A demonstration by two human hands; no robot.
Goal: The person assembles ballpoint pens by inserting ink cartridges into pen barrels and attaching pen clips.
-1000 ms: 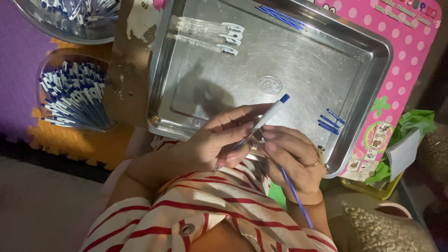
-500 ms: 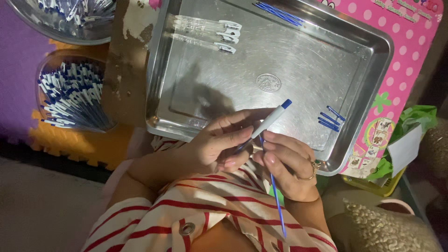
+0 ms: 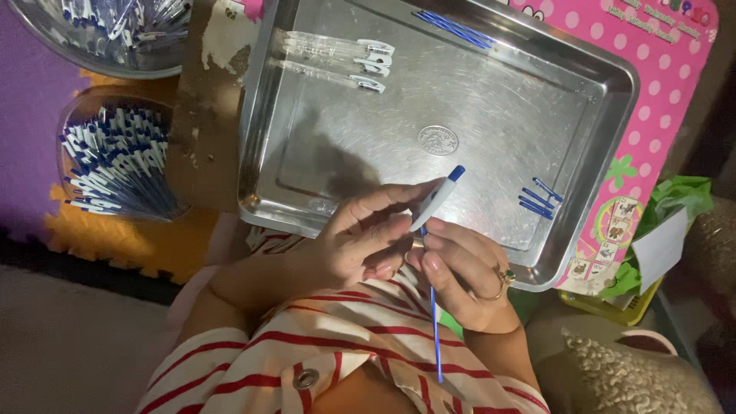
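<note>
While the head view looks straight down, the left hand (image 3: 360, 245) pinches a white pen barrel (image 3: 434, 201) with a blue tip between thumb and fingers, holding it tilted up over the near rim of the steel tray (image 3: 613, 153). The right hand (image 3: 460, 268), wearing a ring, is closed around the upper end of a thin blue refill (image 3: 435, 337), whose top sits at or just inside the barrel's lower opening; how deep it goes I cannot tell, since the fingers cover the joint. The rest of the refill hangs down over the striped shirt (image 3: 307, 360).

Judging from this, the likeliest trouble is the refill bending or kinking, because it is long, thin and gripped only near one end, so any sideways push would bow it. If the two hands are out of line, the refill could catch at the barrel mouth or slip out and drop into the lap.

Further out in the same view, two clear pen barrels (image 3: 337, 57) lie at the tray's far left, loose blue refills (image 3: 454, 27) along its far edge, and a few short blue pieces (image 3: 539, 201) near the right hand. An elbow swing could nudge the bowl of pens (image 3: 115, 165) on the left, well apart from the hands
</note>
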